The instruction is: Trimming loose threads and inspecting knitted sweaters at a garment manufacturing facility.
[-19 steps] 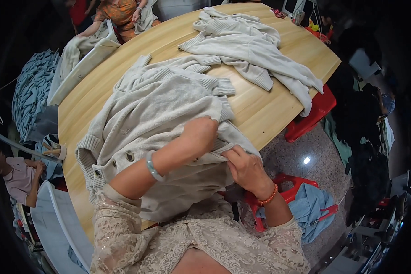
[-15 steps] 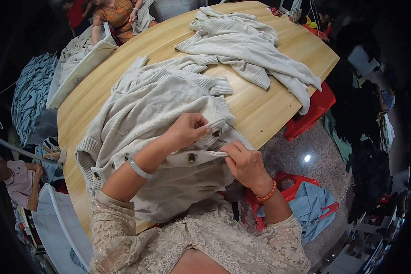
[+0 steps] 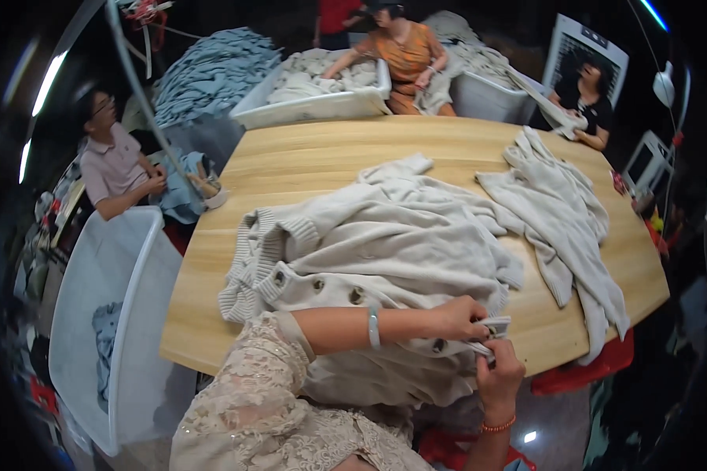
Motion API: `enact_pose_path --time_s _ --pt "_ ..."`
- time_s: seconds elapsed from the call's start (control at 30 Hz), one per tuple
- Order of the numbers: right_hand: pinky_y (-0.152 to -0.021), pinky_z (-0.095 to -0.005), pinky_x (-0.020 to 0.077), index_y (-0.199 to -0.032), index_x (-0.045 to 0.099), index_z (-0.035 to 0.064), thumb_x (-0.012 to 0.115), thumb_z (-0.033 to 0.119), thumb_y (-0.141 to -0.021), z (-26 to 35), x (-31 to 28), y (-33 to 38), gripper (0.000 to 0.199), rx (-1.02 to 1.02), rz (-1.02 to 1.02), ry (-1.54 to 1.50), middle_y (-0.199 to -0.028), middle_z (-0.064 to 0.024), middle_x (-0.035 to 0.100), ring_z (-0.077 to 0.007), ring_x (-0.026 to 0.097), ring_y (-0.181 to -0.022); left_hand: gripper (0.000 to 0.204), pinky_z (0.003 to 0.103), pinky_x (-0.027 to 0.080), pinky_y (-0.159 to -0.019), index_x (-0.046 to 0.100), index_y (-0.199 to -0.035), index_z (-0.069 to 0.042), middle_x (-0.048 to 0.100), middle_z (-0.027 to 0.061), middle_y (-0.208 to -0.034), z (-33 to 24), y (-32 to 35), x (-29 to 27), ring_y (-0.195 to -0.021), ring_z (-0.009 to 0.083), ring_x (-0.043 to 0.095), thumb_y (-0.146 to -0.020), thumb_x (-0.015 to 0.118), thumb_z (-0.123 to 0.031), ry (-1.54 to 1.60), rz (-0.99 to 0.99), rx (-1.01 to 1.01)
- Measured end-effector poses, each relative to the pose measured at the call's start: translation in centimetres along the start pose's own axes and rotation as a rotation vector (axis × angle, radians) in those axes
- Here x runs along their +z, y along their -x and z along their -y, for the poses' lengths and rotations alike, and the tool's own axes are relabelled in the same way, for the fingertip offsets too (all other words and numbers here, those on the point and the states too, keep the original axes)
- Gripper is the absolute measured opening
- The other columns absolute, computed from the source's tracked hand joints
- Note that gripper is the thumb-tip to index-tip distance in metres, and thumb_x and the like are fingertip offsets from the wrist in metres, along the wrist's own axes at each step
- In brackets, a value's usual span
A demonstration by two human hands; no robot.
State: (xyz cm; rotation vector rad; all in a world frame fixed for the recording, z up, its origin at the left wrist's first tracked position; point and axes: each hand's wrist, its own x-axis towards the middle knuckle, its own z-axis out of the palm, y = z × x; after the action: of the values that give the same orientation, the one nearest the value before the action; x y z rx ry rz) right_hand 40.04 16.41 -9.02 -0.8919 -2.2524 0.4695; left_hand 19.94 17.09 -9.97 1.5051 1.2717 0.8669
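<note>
A cream knitted cardigan [image 3: 385,243] lies spread before me on the wooden table [image 3: 204,314]. Several dark buttons run along its front band, among them a button [image 3: 357,296] near the middle. My left hand [image 3: 459,318] reaches across the garment and pinches the band close to its right end. Just below it, my right hand [image 3: 501,373] is closed on the same edge, its fingers nearly meeting the left ones. The cloth between my fingertips is partly hidden. A second cream knit garment [image 3: 562,200] lies rumpled farther right on the table.
White tubs [image 3: 126,330] stand left, one with a blue garment in it; another tub [image 3: 322,108] behind the table holds cream knits. A blue garment pile [image 3: 212,71] rises at the back left. Several people surround the table. A red stool [image 3: 585,369] sits at its right edge.
My view has swung up and left, showing more of the people and tubs. My hands have come closer together on the cardigan's band.
</note>
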Motion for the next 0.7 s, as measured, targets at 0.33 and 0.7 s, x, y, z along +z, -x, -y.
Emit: enact_pose_path --time_s 0.33,0.7 --pt "-0.064 -0.0453 0.0488 -0.096 0.061 0.0025 0.058 -0.007 -0.073 0.5 -0.8 -0.7 0.025 -0.066 0.039 0.051 -0.088 -0.0158 0.061 -0.0386 0.062 -0.075 0.029 0.038 0.048 -0.057 0.069 -0.086 0.003 0.063 0.0162 -0.062 -0.2 0.6 0.1 -0.057 0.0213 0.062 -0.086 0.064 -0.026 -0.075 -0.120 -0.004" --pt "-0.068 -0.0458 0.0495 -0.119 0.057 -0.0008 0.056 -0.006 -0.077 1.3 -0.4 -0.6 0.042 0.106 0.009 -0.033 -0.088 -0.0216 0.065 -0.0416 0.065 -0.077 0.029 0.041 0.047 -0.058 0.067 -0.081 0.006 0.061 0.0228 -0.065 -0.8 0.7 0.7 -0.058 0.0288 0.062 -0.084 0.065 -0.022 -0.063 -0.137 0.073"
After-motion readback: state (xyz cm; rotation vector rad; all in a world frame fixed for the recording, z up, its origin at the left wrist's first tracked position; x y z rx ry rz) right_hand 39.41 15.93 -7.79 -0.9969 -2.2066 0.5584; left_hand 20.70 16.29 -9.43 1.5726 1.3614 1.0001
